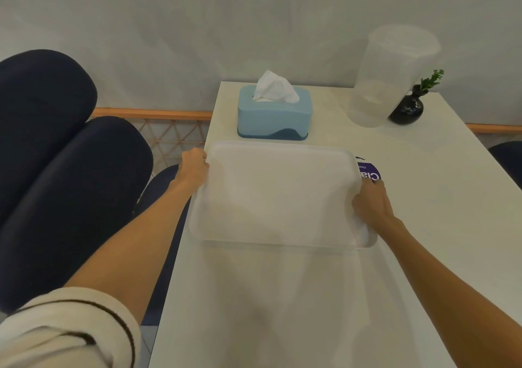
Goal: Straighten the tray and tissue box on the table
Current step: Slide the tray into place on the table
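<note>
Just then both hands gripped the white tray (pixel 276 195), one on each short end. The left hand (pixel 193 167) was closed on the tray's far left corner, which stuck out past the left edge of the desk (pixel 440 198). The right hand (pixel 371 201) was clamped on the right rim, nearer the front corner. The tray sat slightly skewed to the desk edges; whether it was resting flat on the desk or raised a little could not be told. Beyond it, near the far edge of the desk, stood the blue tissue box (pixel 274 116), a white tissue (pixel 275 86) sticking up from its slot. It was just behind the tray. A purple sticker (pixel 370 174) showed on the desk by the tray's right edge, partly covered. Farther right stood a clear plastic container (pixel 392 76) and, just beside it, a small black vase (pixel 408 109) with a green sprig. Dark blue chairs (pixel 56 170) stood left of the desk.
</note>
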A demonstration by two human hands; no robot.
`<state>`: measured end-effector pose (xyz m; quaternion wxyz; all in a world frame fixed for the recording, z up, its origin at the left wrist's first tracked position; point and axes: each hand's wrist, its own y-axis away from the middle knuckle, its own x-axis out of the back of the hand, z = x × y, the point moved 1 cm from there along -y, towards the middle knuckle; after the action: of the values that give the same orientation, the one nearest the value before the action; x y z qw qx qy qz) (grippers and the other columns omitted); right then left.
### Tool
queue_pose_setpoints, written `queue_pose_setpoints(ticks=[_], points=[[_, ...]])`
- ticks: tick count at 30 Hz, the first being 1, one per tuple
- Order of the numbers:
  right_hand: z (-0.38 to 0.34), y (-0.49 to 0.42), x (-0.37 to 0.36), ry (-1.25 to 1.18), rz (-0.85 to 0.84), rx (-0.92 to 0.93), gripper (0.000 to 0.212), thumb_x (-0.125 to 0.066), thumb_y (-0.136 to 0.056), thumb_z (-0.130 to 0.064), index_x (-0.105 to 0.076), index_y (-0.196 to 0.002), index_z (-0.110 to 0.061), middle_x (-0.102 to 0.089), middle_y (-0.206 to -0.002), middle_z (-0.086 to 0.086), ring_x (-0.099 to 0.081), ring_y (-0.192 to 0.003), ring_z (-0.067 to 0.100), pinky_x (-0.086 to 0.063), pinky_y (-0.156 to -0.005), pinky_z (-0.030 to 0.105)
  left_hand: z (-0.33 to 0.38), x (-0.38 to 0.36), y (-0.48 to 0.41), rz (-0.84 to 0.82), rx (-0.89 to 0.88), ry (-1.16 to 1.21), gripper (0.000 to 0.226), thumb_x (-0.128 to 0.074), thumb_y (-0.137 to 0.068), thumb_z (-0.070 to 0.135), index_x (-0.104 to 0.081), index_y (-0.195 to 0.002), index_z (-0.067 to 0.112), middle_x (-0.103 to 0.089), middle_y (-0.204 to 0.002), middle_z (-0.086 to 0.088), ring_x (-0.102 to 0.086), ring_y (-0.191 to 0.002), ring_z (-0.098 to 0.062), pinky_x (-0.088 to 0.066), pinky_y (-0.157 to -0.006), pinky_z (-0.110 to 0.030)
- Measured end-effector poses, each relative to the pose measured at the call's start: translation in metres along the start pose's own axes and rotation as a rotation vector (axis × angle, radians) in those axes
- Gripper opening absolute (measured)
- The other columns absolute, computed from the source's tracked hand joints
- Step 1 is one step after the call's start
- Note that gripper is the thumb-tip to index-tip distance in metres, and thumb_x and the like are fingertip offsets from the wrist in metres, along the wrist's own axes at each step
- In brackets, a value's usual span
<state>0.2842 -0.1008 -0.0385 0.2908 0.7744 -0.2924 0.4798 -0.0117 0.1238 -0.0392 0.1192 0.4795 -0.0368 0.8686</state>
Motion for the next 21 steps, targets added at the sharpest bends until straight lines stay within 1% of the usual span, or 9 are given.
queue_pose_setpoints(ticks=[1, 4, 7, 9, 11, 13, 16, 19, 21], points=[[-0.001, 0.0, 0.001, 0.0, -0.003, 0.004, 0.043, -0.038, -0.081, 0.008, -0.051, -0.122, 0.006, -0.047, -0.13, 0.027, -0.044, -0.119, 0.043, -0.044, -0.097, 0.049, 0.0, 0.0, 0.0, -0.002, -0.006, 0.002, 0.013, -0.053, -0.092, -0.001, -0.062, -0.101, -0.003, -0.052, -0.089, -0.012, -0.051, -0.083, -0.025, -0.043, -0.076, -0.035], [-0.002, 0.001, 0.003, 0.001, -0.009, -0.003, 0.043, -0.038, -0.084, 0.007, -0.048, -0.126, 0.007, -0.043, -0.134, 0.027, -0.045, -0.121, 0.045, -0.041, -0.1, 0.049, -0.002, 0.001, -0.001, 0.013, -0.011, 0.022, 0.011, -0.053, -0.092, -0.002, -0.06, -0.095, 0.005, -0.052, -0.089, -0.012, -0.051, -0.083, -0.026, -0.042, -0.075, -0.035], [-0.003, 0.003, 0.004, -0.003, -0.008, 0.007, 0.044, -0.038, -0.086, 0.006, -0.046, -0.129, 0.007, -0.042, -0.135, 0.026, -0.046, -0.12, 0.045, -0.042, -0.101, 0.049, -0.001, 0.001, -0.001, 0.038, 0.011, 0.034, 0.016, -0.051, -0.092, -0.003, -0.064, -0.1, -0.006, -0.054, -0.088, -0.014, -0.051, -0.081, -0.025, -0.041, -0.075, -0.032], [-0.003, 0.002, 0.004, -0.004, -0.014, 0.014, 0.044, -0.039, -0.086, 0.007, -0.045, -0.13, 0.007, -0.042, -0.136, 0.026, -0.047, -0.119, 0.045, -0.043, -0.1, 0.049, 0.0, 0.001, 0.0, 0.045, 0.024, 0.034, 0.019, -0.051, -0.092, -0.003, -0.063, -0.105, -0.009, -0.058, -0.092, -0.017, -0.051, -0.082, -0.025, -0.041, -0.076, -0.033], [-0.003, 0.001, 0.004, -0.008, -0.023, 0.016, 0.045, -0.038, -0.086, 0.007, -0.045, -0.13, 0.007, -0.042, -0.135, 0.026, -0.047, -0.119, 0.045, -0.043, -0.101, 0.049, -0.001, 0.002, 0.001, 0.042, 0.026, 0.046, 0.019, -0.052, -0.092, -0.002, -0.062, -0.107, -0.008, -0.062, -0.101, -0.022, -0.057, -0.087, -0.031, -0.046, -0.08, -0.037], [-0.003, -0.001, 0.004, -0.007, -0.03, 0.027, 0.045, -0.037, -0.085, 0.008, -0.045, -0.13, 0.007, -0.042, -0.134, 0.027, -0.046, -0.12, 0.045, -0.042, -0.101, 0.048, -0.002, 0.003, 0.001, 0.034, 0.03, 0.059, 0.02, -0.052, -0.092, -0.002, -0.062, -0.109, -0.007, -0.063, -0.102, -0.023, -0.061, -0.095, -0.036, -0.045, -0.079, -0.035], [-0.003, -0.003, 0.005, -0.007, -0.049, 0.038, 0.046, -0.036, -0.084, 0.009, -0.046, -0.128, 0.007, -0.043, -0.133, 0.028, -0.045, -0.121, 0.044, -0.041, -0.1, 0.045, -0.002, 0.003, 0.001, 0.026, 0.045, 0.07, 0.022, -0.051, -0.091, -0.003, -0.061, -0.111, -0.006, -0.065, -0.109, -0.025, -0.059, -0.092, -0.032, -0.042, -0.078, -0.032], [-0.003, -0.003, 0.008, -0.008, -0.066, 0.05, 0.044, -0.037, -0.084, 0.008, -0.047, -0.127, 0.006, -0.044, -0.132, 0.027, -0.046, -0.119, 0.043, -0.042, -0.098, 0.044, -0.003, 0.004, 0.003, 0.029, 0.043, 0.091, 0.026, -0.052, -0.091, -0.001, -0.059, -0.116, -0.005, -0.064, -0.113, -0.024, -0.06, -0.102, -0.034, -0.044, -0.083, -0.033], [-0.002, -0.003, 0.012, -0.002, -0.058, 0.061, 0.043, -0.04, -0.082, 0.004, -0.05, -0.124, 0.004, -0.047, -0.13, 0.025, -0.048, -0.117, 0.042, -0.044, -0.096, 0.045, -0.004, 0.005, 0.003, 0.016, 0.04, 0.099, 0.029, -0.053, -0.091, 0.001, -0.058, -0.119, -0.002, -0.064, -0.115, -0.021, -0.06, -0.106, -0.034, -0.046, -0.087, -0.036]])
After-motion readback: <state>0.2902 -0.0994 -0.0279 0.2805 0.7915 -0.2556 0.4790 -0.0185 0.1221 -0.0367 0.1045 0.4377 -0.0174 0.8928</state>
